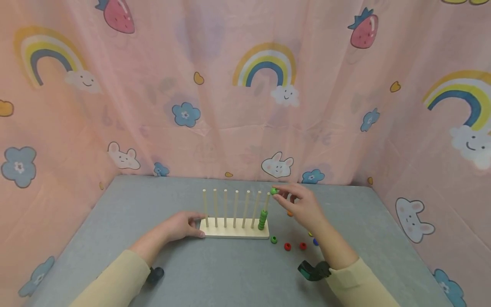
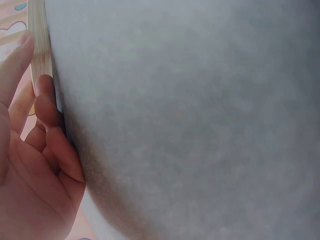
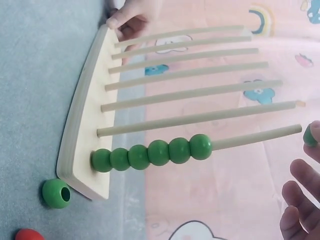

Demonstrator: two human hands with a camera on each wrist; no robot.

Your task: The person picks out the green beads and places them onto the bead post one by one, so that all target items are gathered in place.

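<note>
A pale wooden peg stand point(image 1: 230, 232) with a row of upright pegs sits on the table. Its left end is held by my left hand point(image 1: 181, 226), thumb at the front edge and fingers behind; the left wrist view shows the fingertips point(image 2: 45, 82) against the wood. Between thumb and fingertips, my right hand point(image 1: 304, 207) pinches a green bead point(image 1: 274, 191) just right of the rightmost peg's tip. On that peg several green beads point(image 3: 150, 152) are stacked from the base up, its upper part bare. The other pegs carry no beads.
A loose green bead point(image 1: 274, 240) lies by the stand's right front corner. Red beads point(image 1: 287, 247) lie farther right. An orange bead point(image 1: 290, 213), a yellow bead point(image 1: 310, 233) and a blue bead point(image 1: 316, 241) are partly hidden by the right hand and forearm. A patterned pink curtain point(image 1: 230, 140) hangs behind.
</note>
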